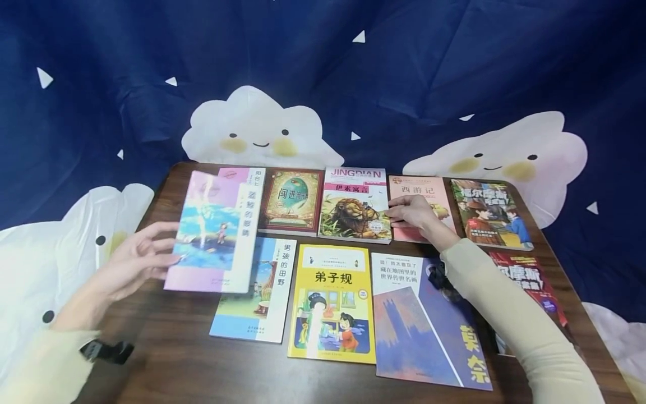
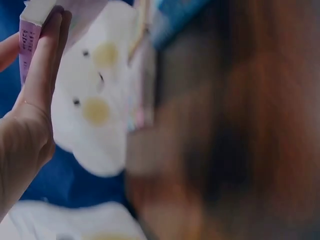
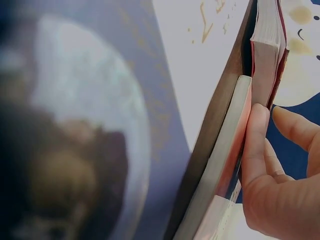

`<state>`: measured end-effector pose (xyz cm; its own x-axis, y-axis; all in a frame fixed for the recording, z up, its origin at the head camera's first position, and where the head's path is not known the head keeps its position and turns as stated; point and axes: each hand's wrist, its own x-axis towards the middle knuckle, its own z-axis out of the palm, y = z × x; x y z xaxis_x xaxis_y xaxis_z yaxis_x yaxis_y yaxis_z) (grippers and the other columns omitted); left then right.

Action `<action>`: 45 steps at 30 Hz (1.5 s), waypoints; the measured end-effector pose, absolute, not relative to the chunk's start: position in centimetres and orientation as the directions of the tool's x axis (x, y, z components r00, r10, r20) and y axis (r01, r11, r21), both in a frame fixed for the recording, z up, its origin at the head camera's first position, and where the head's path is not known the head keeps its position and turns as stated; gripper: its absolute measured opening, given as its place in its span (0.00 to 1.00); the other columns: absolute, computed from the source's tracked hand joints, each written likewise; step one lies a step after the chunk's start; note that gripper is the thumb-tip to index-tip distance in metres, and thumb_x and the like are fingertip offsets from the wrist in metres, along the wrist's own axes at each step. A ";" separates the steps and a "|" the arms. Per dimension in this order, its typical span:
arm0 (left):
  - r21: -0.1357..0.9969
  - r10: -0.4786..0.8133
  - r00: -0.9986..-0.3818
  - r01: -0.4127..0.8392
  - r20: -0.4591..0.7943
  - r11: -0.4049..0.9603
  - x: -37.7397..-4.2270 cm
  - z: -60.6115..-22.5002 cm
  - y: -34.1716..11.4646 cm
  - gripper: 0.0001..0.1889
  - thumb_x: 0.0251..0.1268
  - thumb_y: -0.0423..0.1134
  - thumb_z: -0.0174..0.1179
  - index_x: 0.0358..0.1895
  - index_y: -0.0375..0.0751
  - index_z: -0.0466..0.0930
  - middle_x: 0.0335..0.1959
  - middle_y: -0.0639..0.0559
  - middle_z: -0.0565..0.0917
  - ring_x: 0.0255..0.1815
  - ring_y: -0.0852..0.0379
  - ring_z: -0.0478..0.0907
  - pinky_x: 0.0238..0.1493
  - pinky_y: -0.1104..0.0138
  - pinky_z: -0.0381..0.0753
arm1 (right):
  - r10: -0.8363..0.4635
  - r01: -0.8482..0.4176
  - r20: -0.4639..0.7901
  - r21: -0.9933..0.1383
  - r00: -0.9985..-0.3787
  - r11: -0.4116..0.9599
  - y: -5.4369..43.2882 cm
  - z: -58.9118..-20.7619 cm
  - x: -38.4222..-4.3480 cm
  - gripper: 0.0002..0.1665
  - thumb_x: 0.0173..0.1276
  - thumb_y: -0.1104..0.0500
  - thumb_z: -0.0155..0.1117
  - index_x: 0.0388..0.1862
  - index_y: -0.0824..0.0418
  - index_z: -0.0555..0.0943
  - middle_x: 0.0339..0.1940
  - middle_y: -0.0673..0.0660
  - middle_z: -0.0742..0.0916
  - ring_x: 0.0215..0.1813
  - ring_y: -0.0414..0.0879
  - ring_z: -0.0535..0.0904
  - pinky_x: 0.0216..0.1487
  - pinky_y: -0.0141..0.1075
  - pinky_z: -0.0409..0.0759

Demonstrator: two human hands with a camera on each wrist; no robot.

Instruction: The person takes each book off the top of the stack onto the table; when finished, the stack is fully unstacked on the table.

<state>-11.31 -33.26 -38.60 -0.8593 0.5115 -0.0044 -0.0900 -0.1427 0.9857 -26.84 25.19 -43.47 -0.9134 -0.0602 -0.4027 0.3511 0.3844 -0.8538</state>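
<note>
My left hand (image 1: 128,264) grips a pink book (image 1: 214,233) with a blue sky picture and a white title strip, thumb on its cover. It is raised at the table's left, overlapping a similar pink book (image 1: 259,174) behind and a blue-and-white book (image 1: 272,280) below. In the left wrist view, its purple spine (image 2: 28,47) shows between thumb and fingers. My right hand (image 1: 416,216) reaches over the salmon-pink book (image 1: 424,188), fingertips at the right edge of the lion-cover book (image 1: 353,219). In the right wrist view, thumb and forefinger touch a thick book's corner (image 3: 265,75).
A dark red book with a green oval (image 1: 290,202) and a detective book (image 1: 492,216) lie in the back row. Nearer are a yellow book (image 1: 330,303), a purple-and-white book (image 1: 429,325) and a red book (image 1: 530,286) partly behind my right arm. A cloud-patterned blue curtain (image 1: 383,78) hangs behind.
</note>
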 end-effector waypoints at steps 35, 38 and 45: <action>0.824 0.162 -0.935 -0.184 -0.314 0.536 -6.8 -43.1 -40.1 0.32 0.74 0.36 0.66 0.75 0.26 0.66 0.49 0.58 0.81 0.44 0.63 0.88 0.44 0.60 0.94 | -0.164 0.294 -0.368 -0.888 -0.916 0.353 26.4 -42.7 -25.5 0.33 0.78 0.61 0.65 0.75 0.75 0.69 0.38 0.45 0.90 0.35 0.36 0.89 0.45 0.33 0.92; 0.831 0.169 -0.949 -0.136 -0.265 0.539 -7.9 -41.9 -38.7 0.32 0.75 0.36 0.66 0.75 0.26 0.66 0.48 0.54 0.83 0.44 0.62 0.89 0.44 0.60 0.94 | -0.173 0.281 -0.354 -0.897 -0.919 0.342 27.2 -42.0 -24.7 0.34 0.78 0.61 0.65 0.76 0.75 0.68 0.39 0.44 0.91 0.37 0.38 0.91 0.46 0.34 0.92; 0.769 0.170 -0.974 -0.005 -0.148 0.639 -11.6 -39.4 -32.9 0.26 0.76 0.44 0.66 0.71 0.38 0.75 0.55 0.41 0.87 0.48 0.63 0.88 0.47 0.71 0.89 | -0.133 0.198 -0.262 -0.909 -0.956 0.368 28.6 -39.4 -22.5 0.35 0.76 0.58 0.68 0.75 0.72 0.69 0.34 0.38 0.92 0.36 0.41 0.92 0.45 0.41 0.93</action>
<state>-11.64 -32.86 -39.39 -0.9742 0.1704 -0.1477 -0.0049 0.6387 0.7695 -22.54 28.57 -39.44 -0.9560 -0.1328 -0.2615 0.1975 0.3677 -0.9087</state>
